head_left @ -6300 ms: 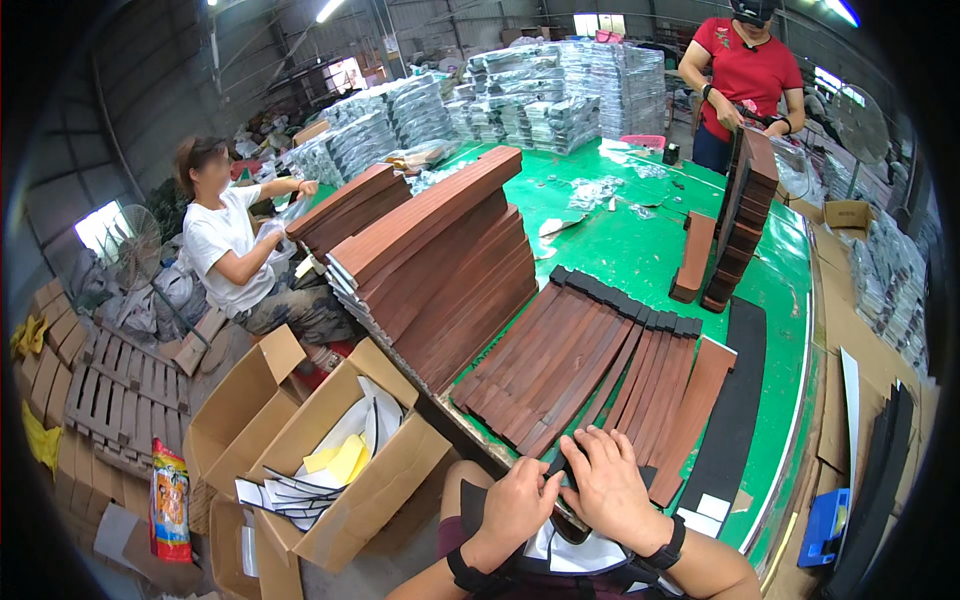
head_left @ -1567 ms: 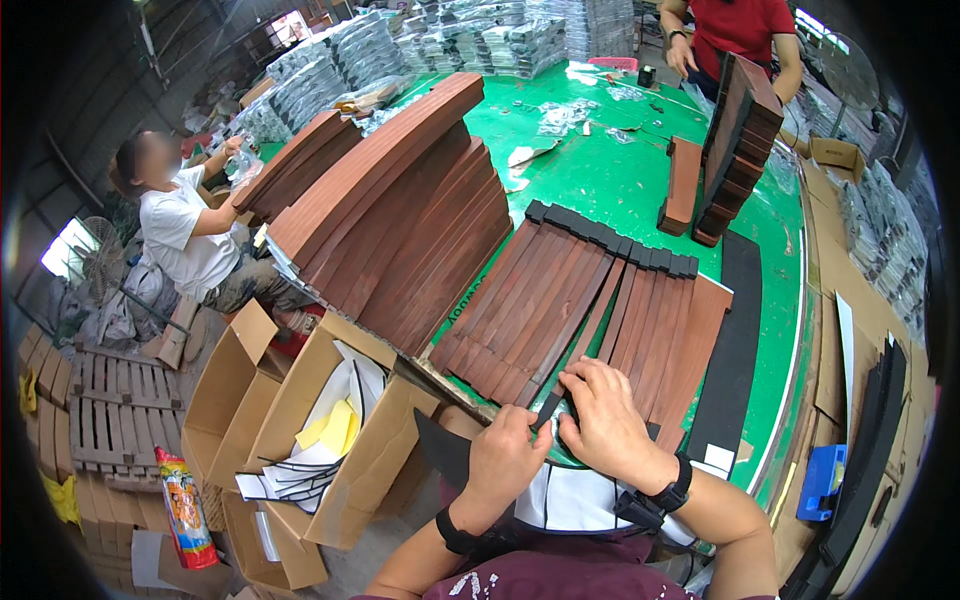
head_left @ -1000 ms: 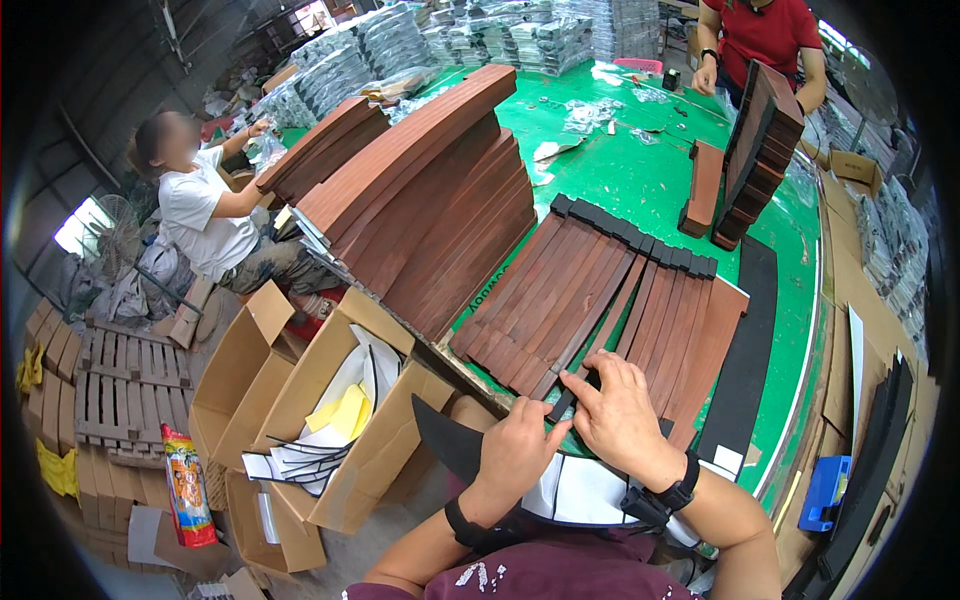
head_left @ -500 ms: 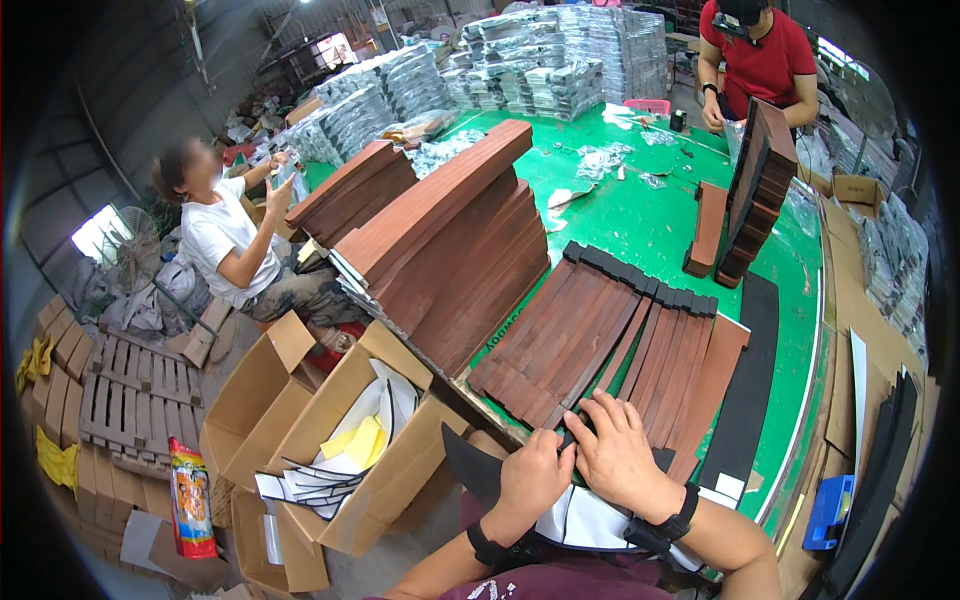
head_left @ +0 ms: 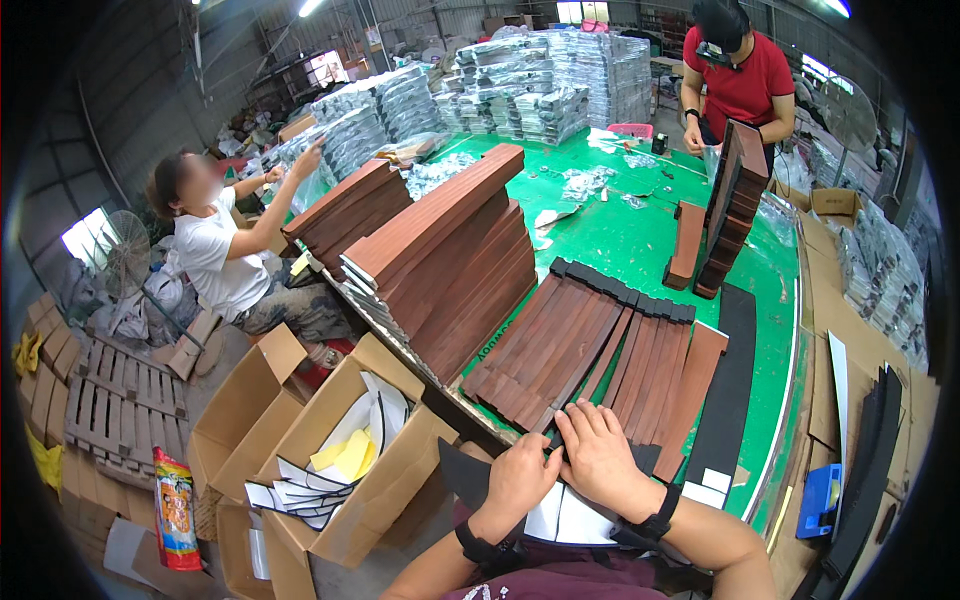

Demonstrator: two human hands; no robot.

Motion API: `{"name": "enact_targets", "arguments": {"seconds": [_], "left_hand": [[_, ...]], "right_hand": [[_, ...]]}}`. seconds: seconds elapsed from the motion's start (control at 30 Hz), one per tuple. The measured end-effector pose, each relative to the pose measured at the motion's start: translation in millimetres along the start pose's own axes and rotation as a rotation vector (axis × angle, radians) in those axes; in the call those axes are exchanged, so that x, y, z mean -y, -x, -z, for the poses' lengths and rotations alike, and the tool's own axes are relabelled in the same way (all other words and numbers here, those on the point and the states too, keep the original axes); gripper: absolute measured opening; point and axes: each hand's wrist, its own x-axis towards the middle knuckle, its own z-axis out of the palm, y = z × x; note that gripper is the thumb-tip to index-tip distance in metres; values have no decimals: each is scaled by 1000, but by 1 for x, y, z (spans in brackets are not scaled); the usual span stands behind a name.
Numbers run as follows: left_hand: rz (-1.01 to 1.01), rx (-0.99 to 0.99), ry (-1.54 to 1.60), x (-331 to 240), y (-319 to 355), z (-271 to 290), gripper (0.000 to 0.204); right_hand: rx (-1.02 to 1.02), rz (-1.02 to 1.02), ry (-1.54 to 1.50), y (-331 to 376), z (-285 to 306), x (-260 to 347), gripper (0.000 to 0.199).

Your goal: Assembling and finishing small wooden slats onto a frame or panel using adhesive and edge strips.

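My left hand [head_left: 522,477] is closed at the table's near edge, its thumb close to my right hand; what it grips is hidden. A black strip [head_left: 462,474] with a pointed end sticks out beside it. My right hand [head_left: 606,456] lies with outstretched fingers over the near ends of the red-brown slats [head_left: 540,345]. These slats lie side by side, with black far ends and a narrow gap partway along. Below both hands, white sheets [head_left: 568,517] rest in front of my body, partly covered by my wrists.
Larger stacks of brown slats [head_left: 450,270] stand left on the green table [head_left: 560,225]; another stack [head_left: 733,205] stands right. A long black strip [head_left: 728,385] lies beside the slats. Open cardboard boxes [head_left: 335,530] stand lower left. Two people work across the table and at left.
The view has tilted slightly upward, showing more of the far room. My hands stay close together at the slat ends. The person in white at left has raised an arm.
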Motion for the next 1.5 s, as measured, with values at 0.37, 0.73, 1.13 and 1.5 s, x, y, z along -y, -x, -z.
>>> {"name": "enact_targets", "arguments": {"seconds": [0.37, 0.73, 1.13, 1.5], "left_hand": [[-15, 14, 37, 0, 4, 8, 30], [132, 87, 566, -11, -1, 44, 20], [90, 22, 884, -47, -11, 48, 22], [-197, 408, 610, -35, 4, 78, 23]], "right_hand": [[30, 30, 293, 1, -3, 4, 53], [213, -47, -476, 32, 66, 16, 62], [313, -163, -823, 47, 83, 32, 74], [92, 15, -391, 39, 125, 19, 42]]}}
